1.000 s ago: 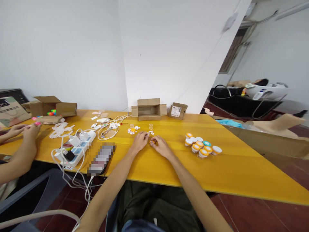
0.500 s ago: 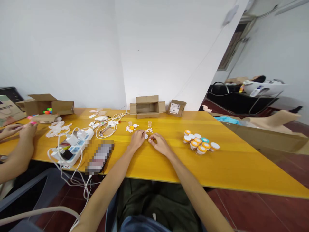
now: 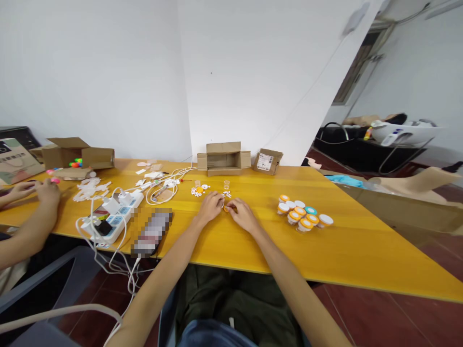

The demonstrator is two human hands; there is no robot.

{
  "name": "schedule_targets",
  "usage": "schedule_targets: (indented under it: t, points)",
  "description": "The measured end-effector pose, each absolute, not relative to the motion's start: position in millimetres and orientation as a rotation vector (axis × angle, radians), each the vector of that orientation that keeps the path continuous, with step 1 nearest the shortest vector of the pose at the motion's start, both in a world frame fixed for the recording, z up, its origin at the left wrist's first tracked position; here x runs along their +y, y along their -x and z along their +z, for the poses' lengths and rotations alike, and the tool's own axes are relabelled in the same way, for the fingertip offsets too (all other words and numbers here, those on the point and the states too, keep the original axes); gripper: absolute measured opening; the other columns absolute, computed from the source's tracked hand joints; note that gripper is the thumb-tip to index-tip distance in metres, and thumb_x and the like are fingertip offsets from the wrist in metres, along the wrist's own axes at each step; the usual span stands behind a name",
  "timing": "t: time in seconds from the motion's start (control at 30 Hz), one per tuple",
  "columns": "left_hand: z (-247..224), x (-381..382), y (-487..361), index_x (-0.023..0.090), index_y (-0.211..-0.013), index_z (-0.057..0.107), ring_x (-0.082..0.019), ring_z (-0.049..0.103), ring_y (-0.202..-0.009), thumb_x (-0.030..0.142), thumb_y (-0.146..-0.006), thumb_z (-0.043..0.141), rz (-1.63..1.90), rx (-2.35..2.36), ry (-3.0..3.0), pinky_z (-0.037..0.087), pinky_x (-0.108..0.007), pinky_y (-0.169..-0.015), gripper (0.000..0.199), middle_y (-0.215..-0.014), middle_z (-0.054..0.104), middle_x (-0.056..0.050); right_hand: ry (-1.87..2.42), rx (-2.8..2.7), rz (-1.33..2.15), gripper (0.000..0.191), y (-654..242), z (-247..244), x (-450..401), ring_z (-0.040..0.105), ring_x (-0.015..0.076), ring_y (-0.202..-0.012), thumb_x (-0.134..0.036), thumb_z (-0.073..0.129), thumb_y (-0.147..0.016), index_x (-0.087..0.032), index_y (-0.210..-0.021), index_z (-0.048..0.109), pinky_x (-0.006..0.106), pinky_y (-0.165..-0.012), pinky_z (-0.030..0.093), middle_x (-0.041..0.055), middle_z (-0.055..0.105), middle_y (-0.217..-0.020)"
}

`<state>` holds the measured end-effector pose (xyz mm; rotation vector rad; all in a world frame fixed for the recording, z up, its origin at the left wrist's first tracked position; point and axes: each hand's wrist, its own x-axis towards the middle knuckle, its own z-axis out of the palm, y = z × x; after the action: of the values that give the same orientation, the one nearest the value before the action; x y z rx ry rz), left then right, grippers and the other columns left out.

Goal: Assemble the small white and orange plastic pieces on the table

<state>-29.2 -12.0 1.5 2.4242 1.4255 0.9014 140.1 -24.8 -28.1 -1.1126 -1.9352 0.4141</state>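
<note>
My left hand (image 3: 212, 206) is closed, its fingertips pinching a small white disc that is now mostly hidden behind them. Opposite it, my right hand (image 3: 241, 213) has thumb and fingers closed on a small orange round piece (image 3: 226, 209). Both sets of fingertips are close together, just above the table. Beyond them lie small white cut-out parts (image 3: 227, 194) beside a clear little cup (image 3: 226, 185). More white and orange pieces (image 3: 198, 191) are scattered near a second clear cup (image 3: 197, 184).
Several clear jars with orange, white and teal lids (image 3: 305, 224) cluster on the right. An open cardboard box (image 3: 224, 170) and a smaller box (image 3: 267, 161) stand by the wall. At left are a phone (image 3: 154, 232), a power strip (image 3: 121, 219), cables and another person's hands (image 3: 47, 193).
My hands have drawn closer together, and the white disc at my left fingertips is now mostly covered. The head view has shifted slightly.
</note>
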Motion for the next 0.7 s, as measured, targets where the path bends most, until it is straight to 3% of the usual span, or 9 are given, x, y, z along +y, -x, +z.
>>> schedule_targets:
  t: [0.33, 0.7]
  points:
    - [9, -26, 26, 0.024, -0.096, 0.06, -0.026, 0.054, -0.107, 0.011, -0.076, 0.058, 0.725, 1.277, -2.521, 0.044, -0.041, -0.098, 0.024, -0.105, 0.063, -0.005, 1.185, -1.899, 0.439, 0.015, -143, -26, -23, 0.063, 0.0208, -0.084, -0.011, 0.059, -0.08, -0.024, -0.074, 0.064, 0.033, -0.079, 0.05, 0.0026, 0.067, -0.081]
    - [8, -25, 27, 0.026, -0.096, 0.059, -0.027, 0.052, -0.109, 0.019, -0.079, 0.064, 0.695, 1.306, -2.475, 0.041, -0.044, -0.1, 0.019, -0.111, 0.061, -0.005, 1.134, -1.881, 0.468, 0.017, -141, -26, -21, 0.064, 0.0201, -0.086, -0.008, 0.06, -0.079, -0.024, -0.074, 0.065, 0.035, -0.084, 0.052, 0.0022, 0.068, -0.085]
